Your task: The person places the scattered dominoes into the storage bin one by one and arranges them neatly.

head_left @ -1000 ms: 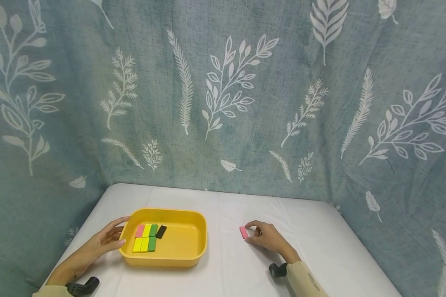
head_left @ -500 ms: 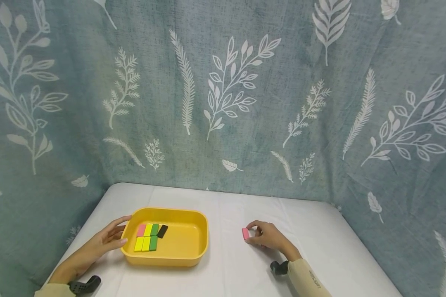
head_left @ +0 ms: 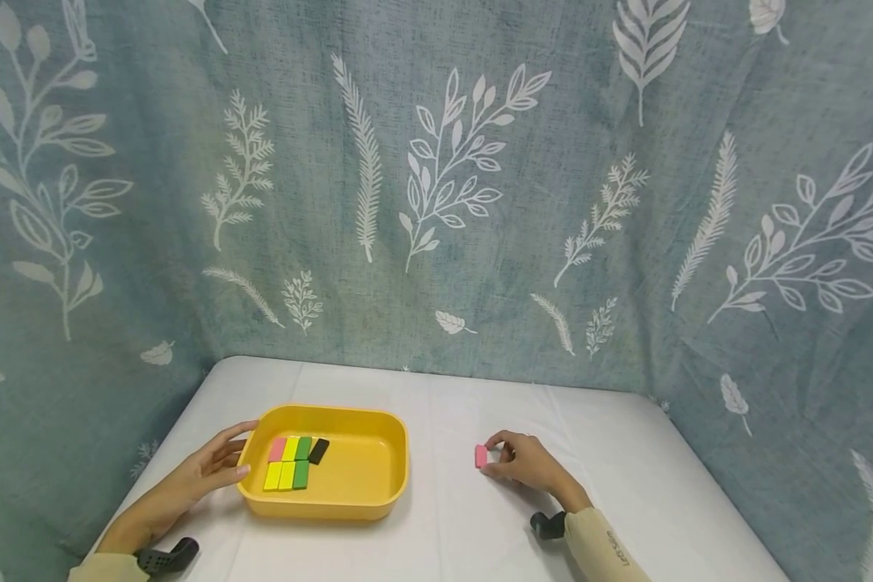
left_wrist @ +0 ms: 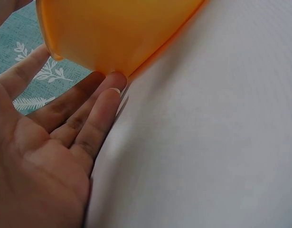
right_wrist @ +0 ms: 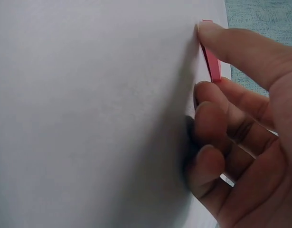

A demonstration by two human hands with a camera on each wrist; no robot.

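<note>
In the head view my right hand (head_left: 527, 465) pinches a small pink block (head_left: 481, 457) on the white table, to the right of the yellow tray (head_left: 335, 511). The right wrist view shows this pink block (right_wrist: 213, 64) between thumb and index finger, while the other fingers curl loosely below. My left hand (head_left: 207, 466) rests against the tray's left end. Its fingers (left_wrist: 105, 109) are fairly straight and touch the outer wall in the left wrist view. Inside the tray, yellow blocks (head_left: 286, 475), green blocks (head_left: 301, 474) and another pink block (head_left: 277, 449) form two rows.
A black block (head_left: 318, 451) lies slanted beside the rows, touching or close to the upper green one. The white table (head_left: 444, 533) is bounded behind by a blue-green leaf-patterned curtain (head_left: 378, 315). Black wrist devices (head_left: 548, 525) sit on both wrists.
The pink block in my right hand has turned from slanted to nearly straight. My left hand stays against the tray, and the blocks inside have not moved. The head view has shifted slightly.
</note>
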